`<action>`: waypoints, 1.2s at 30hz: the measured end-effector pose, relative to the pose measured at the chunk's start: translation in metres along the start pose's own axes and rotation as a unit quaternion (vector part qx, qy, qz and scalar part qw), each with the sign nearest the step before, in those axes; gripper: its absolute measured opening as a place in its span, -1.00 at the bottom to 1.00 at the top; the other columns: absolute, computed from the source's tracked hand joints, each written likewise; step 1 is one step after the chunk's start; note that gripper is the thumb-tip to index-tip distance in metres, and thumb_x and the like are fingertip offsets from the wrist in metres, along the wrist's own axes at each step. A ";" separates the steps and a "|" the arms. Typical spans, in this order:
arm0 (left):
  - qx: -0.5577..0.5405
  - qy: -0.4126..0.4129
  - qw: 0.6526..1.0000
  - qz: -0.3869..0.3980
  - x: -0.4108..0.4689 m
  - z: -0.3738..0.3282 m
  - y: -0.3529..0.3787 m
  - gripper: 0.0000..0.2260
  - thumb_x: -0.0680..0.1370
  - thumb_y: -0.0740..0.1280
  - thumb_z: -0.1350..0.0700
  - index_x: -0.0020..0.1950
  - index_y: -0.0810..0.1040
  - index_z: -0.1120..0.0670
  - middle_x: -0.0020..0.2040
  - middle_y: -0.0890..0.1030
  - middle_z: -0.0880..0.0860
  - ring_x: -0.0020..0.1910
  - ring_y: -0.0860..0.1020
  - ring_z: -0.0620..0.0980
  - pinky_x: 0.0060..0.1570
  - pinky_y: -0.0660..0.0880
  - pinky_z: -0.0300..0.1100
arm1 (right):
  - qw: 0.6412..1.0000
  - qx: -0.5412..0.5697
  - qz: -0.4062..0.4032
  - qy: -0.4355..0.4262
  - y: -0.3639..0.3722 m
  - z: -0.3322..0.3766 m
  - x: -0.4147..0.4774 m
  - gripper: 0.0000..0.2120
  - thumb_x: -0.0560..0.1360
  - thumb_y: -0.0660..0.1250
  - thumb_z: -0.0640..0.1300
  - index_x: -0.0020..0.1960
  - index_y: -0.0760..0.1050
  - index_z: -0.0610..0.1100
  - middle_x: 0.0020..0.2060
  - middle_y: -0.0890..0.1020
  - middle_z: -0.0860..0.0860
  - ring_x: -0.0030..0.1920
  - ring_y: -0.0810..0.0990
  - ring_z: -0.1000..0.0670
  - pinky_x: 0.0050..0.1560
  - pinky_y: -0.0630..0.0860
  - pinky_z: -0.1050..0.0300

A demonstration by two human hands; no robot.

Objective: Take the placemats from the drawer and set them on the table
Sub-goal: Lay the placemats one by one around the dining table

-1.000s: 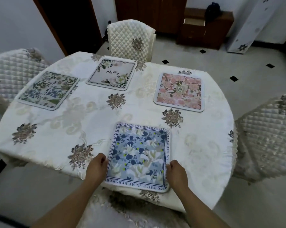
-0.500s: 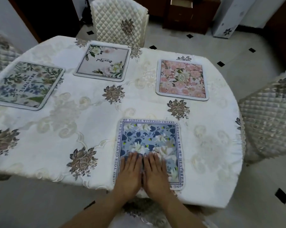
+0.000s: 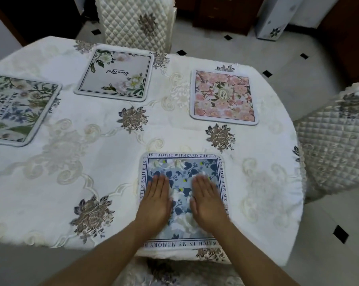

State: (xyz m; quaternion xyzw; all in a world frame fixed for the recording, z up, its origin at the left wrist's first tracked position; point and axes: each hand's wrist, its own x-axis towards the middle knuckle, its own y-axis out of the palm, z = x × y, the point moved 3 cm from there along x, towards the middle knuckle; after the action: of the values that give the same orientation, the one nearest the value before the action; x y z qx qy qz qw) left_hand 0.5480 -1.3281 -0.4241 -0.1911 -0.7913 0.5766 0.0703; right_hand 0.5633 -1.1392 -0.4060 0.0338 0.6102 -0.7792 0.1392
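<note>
Head view: the left hand [image 3: 157, 200] and right hand [image 3: 206, 200] are lying flat, fingers [image 3: 160, 182] extended together and gripping nothing, on the blue placemat [image 3: 182, 200] at lower centre of the tabletop [image 3: 112, 166], apparently pressing it smooth, while three other placemats [image 3: 223, 97] are lying across the upper frame.

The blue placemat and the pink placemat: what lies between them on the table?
Head view: only tablecloth between the blue placemat and pink placemat, with one embroidered flower.
</note>
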 end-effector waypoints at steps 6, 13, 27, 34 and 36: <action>0.029 0.003 0.999 0.025 0.086 -0.012 -0.011 -0.42 0.56 -0.15 0.02 0.54 -0.04 0.25 0.56 0.02 0.25 0.54 -0.10 0.20 0.48 -0.20 0.03 | 0.998 -0.026 0.040 -0.041 -0.015 0.018 0.079 -0.43 0.64 -0.11 0.03 0.58 -0.15 -0.13 0.58 -0.08 -0.04 0.56 -0.20 -0.03 0.55 -0.16 -0.07; 0.049 0.008 0.999 -0.019 0.083 0.035 -0.021 -0.49 0.66 -0.07 0.00 0.53 0.07 0.26 0.54 0.11 0.25 0.54 0.04 0.20 0.49 -0.06 0.05 | 1.000 -0.016 0.009 0.003 -0.028 -0.069 0.070 -0.39 0.63 -0.12 0.09 0.58 -0.19 -0.13 0.58 -0.11 -0.08 0.56 -0.19 -0.04 0.54 -0.20 0.05; 0.023 -0.024 0.999 0.005 -0.088 -0.007 0.014 -0.46 0.63 -0.08 -0.03 0.50 0.18 0.28 0.53 0.16 0.23 0.52 0.07 0.19 0.45 -0.01 0.01 | 0.997 0.018 0.056 0.049 0.021 -0.027 -0.115 -0.38 0.59 -0.12 0.11 0.51 0.19 -0.24 0.55 0.08 -0.12 0.56 -0.07 -0.08 0.47 -0.06 0.11; 0.040 -0.020 0.999 0.015 -0.099 -0.020 0.001 -0.42 0.54 0.03 -0.02 0.51 0.12 0.21 0.46 0.31 0.19 0.45 0.29 0.19 0.35 0.27 0.10 | 0.997 -0.047 0.046 0.044 0.019 -0.028 -0.126 -0.39 0.32 0.17 0.19 0.27 0.36 -0.13 0.49 0.29 -0.04 0.54 0.04 -0.01 0.08 0.57 0.06; 0.019 -0.083 0.994 0.070 -0.092 -0.030 -0.004 -0.41 0.30 0.15 -0.05 0.26 0.40 0.22 0.19 0.61 0.23 0.11 0.61 0.24 -0.05 0.57 0.13 | 0.993 -0.030 0.098 0.063 0.009 -0.028 -0.120 -0.45 0.24 0.22 0.21 0.11 0.53 -0.08 0.19 0.63 -0.01 0.23 0.57 0.04 -0.21 0.64 0.06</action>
State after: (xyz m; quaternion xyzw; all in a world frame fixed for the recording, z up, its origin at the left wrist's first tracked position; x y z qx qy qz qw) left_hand 0.6413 -1.3380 -0.4003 -0.1963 -0.7682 0.6084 -0.0324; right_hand 0.6770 -1.0933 -0.3952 0.1384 0.6343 -0.7396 0.1776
